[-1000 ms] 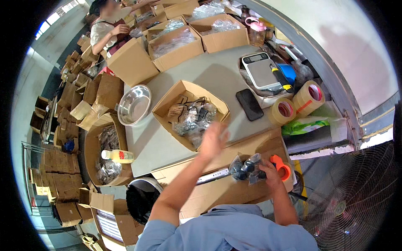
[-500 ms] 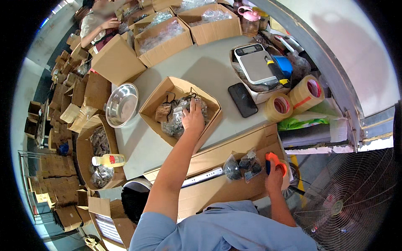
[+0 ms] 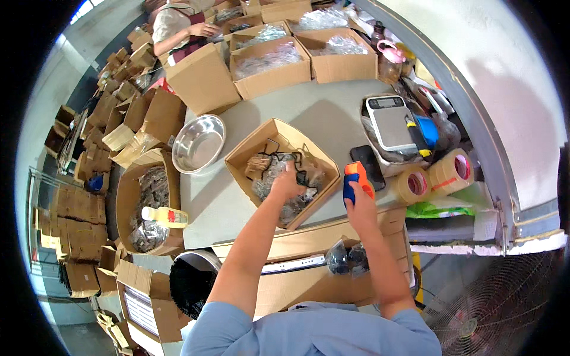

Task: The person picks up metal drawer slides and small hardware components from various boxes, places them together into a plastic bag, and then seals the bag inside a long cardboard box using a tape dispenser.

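Observation:
In the middle of the table stands an open cardboard box (image 3: 246,196) holding clear plastic bags of small parts (image 3: 270,178) and black bent pieces. My left hand (image 3: 287,184) reaches into it and rests on the bags, its fingers partly hidden among them; it looks open. Just outside the box's right corner, my right hand (image 3: 361,207) grips an orange-and-blue tape dispenser (image 3: 360,179), held up over the table. Behind the dispenser lies a black phone (image 3: 369,166), partly covered by it.
A steel bowl (image 3: 199,142) sits left of the box. Several bag-filled cartons (image 3: 270,77) line the far side, where another person (image 3: 187,32) works. To the right are a scale (image 3: 392,121) and tape rolls (image 3: 411,183). A flat carton (image 3: 320,285) lies nearest me; a fan (image 3: 475,314) stands lower right.
My right hand has lifted the tape dispenser from above the flat carton up beside the open box. My left hand has shifted within the box, its fingers now less visible. The view has turned.

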Demonstrator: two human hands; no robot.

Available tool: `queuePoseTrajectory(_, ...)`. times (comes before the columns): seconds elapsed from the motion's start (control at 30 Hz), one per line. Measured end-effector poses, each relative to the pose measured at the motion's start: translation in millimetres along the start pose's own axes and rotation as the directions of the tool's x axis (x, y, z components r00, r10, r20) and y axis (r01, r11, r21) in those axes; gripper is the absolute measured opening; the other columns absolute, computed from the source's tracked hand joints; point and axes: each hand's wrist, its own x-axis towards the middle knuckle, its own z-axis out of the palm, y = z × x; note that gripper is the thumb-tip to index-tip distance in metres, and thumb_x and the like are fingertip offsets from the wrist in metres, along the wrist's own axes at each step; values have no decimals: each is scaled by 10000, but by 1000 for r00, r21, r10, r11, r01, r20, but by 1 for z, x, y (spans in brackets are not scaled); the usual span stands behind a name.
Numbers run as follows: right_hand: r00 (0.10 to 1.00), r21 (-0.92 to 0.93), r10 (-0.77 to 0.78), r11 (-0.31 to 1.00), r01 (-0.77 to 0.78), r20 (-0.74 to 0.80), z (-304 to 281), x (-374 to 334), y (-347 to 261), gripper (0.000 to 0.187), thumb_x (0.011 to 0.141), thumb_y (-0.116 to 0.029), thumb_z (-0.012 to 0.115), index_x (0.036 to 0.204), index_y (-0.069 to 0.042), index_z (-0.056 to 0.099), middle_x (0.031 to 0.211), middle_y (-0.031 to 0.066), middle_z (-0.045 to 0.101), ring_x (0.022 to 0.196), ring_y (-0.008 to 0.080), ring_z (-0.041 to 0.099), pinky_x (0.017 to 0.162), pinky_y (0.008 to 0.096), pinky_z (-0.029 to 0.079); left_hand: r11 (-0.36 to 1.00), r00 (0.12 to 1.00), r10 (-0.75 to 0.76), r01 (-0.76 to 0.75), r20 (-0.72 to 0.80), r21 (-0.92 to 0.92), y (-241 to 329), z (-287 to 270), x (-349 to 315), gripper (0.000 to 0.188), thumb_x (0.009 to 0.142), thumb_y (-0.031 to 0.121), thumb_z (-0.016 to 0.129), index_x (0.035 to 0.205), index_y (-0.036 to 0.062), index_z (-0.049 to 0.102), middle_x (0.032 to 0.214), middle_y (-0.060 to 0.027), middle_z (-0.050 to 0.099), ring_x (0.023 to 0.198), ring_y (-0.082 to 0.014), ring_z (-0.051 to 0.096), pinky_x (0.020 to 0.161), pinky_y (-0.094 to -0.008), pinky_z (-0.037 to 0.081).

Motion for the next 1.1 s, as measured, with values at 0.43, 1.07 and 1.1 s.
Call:
queuePoseTrajectory(0.43,964,-122,71,992,-40,257,64,4,-38,519,718,-86,684,1200,-100,492,902,193,574,859,381,569,756,467,451,957,917,-58,-61,-394,-284,-40,-22,-41,446,611,194,703,1002,36,558,891,-157,635,853,-319,619,767,-379,488)
queuePoseTrajectory(1.07,917,354,394,868,-349,-63,-50,-94,57,309,921,-264,481,1084,-1,495,1015,135,537,912,236,510,808,356,425,912,788,284,-397,-546,-99,-18,-26,-60,332,775,114,600,1069,-9,511,959,-223,571,913,-379,551,822,-454,445)
queuePoseTrajectory(1.1,914,290,404,872,-395,30,-56,-110,72,302,917,-263,486,1048,10,496,989,154,533,904,251,506,805,363,417,943,765,270,-333,-585,0,-29,-34,-39,313,779,109,575,1063,-8,517,980,-220,573,927,-374,553,829,-460,446)
